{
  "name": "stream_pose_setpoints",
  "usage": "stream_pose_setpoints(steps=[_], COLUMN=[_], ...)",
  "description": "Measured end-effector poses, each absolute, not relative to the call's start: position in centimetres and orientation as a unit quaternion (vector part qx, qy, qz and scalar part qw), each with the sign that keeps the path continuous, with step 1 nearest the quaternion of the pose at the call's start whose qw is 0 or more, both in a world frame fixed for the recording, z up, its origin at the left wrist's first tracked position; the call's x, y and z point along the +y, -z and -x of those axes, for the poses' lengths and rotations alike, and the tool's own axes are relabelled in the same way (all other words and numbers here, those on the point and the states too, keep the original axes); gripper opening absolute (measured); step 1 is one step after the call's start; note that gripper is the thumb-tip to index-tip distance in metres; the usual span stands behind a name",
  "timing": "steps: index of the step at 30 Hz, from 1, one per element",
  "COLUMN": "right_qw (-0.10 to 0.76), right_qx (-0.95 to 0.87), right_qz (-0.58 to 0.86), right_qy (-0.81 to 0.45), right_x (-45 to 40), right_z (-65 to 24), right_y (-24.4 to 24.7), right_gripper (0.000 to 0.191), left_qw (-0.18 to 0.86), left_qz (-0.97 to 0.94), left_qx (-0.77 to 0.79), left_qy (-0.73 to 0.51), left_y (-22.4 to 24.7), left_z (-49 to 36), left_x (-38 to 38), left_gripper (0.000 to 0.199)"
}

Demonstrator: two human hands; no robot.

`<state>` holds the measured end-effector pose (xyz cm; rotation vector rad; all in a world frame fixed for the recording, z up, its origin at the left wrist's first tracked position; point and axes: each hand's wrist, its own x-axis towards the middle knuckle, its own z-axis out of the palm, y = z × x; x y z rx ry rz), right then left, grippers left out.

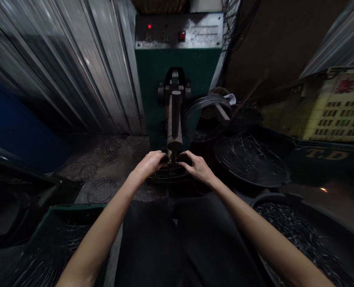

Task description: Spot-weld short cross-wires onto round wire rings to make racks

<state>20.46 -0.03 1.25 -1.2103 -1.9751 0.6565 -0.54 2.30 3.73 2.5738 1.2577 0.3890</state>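
Note:
A green machine (153, 67) stands in front of me, with a red light on its top panel and a thick metal arm (175, 119) reaching toward me. Below the arm's tip is a round wire frame (171, 175). My left hand (154, 162) is closed on the frame's left side, close beside the tip. From the right, my right hand (195, 164) pinches the same frame with thumb and fingers. The fingertips of both hands are dark and partly lost in shadow.
A wire coil (209, 101) hangs right of the machine. Beyond it sit a round tray of wires (251, 159) and a tub of short metal pieces (299, 231). At lower left stands a green bin (51, 215) holding wires. Yellow crates (341, 107) are at right.

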Motion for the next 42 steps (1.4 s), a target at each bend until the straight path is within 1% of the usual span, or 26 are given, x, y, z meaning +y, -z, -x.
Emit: stream_pose_setpoints(steps=[10, 12, 15, 17, 20, 24, 27, 28, 30, 32, 33, 35, 36, 38, 40, 42], right_qw=[0.344, 0.363, 0.400, 0.379, 0.336, 0.354, 0.336, 0.326, 0.297, 0.282, 0.287, 0.314, 0.329, 0.342, 0.325, 0.284], right_qx=[-0.786, -0.780, -0.725, -0.707, -0.725, -0.741, -0.741, -0.737, -0.731, -0.729, -0.726, -0.720, -0.718, -0.729, -0.754, -0.779], right_qz=[0.453, 0.467, 0.540, 0.570, 0.552, 0.508, 0.522, 0.533, 0.544, 0.530, 0.525, 0.525, 0.530, 0.535, 0.533, 0.536], right_qy=[-0.242, -0.205, -0.150, -0.175, -0.238, -0.261, -0.255, -0.257, -0.286, -0.328, -0.338, -0.327, -0.308, -0.257, -0.204, -0.158], right_x=[0.3, 0.2, -0.7, -1.5, -2.3, -2.3, -2.5, -2.6, -3.1, -3.6, -3.8, -3.9, -3.9, -3.8, -4.0, -4.3], right_z=[-20.6, -21.9, -24.8, -26.4, -26.8, -24.4, -23.0, -22.7, -22.5, -22.2, -22.0, -21.5, -21.3, -21.1, -21.1, -21.3], right_y=[-1.3, -0.8, 1.0, 2.4, 3.3, 1.7, 0.8, 0.9, 2.1, 3.7, 4.4, 5.3, 5.4, 4.9, 3.9, 2.8], right_gripper=[0.021, 0.022, 0.020, 0.020, 0.022, 0.026, 0.024, 0.024, 0.023, 0.023, 0.022, 0.016, 0.013, 0.014, 0.017, 0.020], left_qw=[0.148, 0.148, 0.136, 0.130, 0.121, 0.084, 0.067, 0.061, 0.033, -0.020, -0.049, -0.081, -0.083, -0.069, -0.051, -0.036], left_qz=[-0.879, -0.879, -0.886, -0.892, -0.895, -0.874, -0.836, -0.813, -0.747, -0.680, -0.668, -0.711, -0.748, -0.805, -0.817, -0.817], left_qx=[0.441, 0.440, 0.426, 0.412, 0.399, 0.428, 0.480, 0.505, 0.558, 0.585, 0.584, 0.553, 0.528, 0.486, 0.480, 0.494], left_qy=[-0.103, -0.104, -0.120, -0.132, -0.158, -0.215, -0.258, -0.282, -0.360, -0.440, -0.458, -0.427, -0.393, -0.333, -0.315, -0.295], left_y=[-4.1, -4.0, -3.7, -3.5, -2.9, -2.4, -2.9, -3.4, -4.7, -6.0, -6.5, -7.0, -6.9, -6.2, -5.2, -4.3], left_z=[0.4, 0.5, 0.6, 0.9, 1.5, 2.5, 3.4, 3.7, 4.2, 4.2, 4.0, 3.1, 2.6, 1.6, 1.0, 0.7], left_x=[2.6, 2.9, 3.3, 3.4, 3.1, 2.0, 0.6, -0.2, -2.0, -4.3, -5.3, -7.0, -7.5, -7.8, -7.3, -6.2], left_gripper=[0.021, 0.023, 0.023, 0.022, 0.020, 0.018, 0.011, 0.011, 0.019, 0.026, 0.026, 0.023, 0.020, 0.017, 0.019, 0.026])
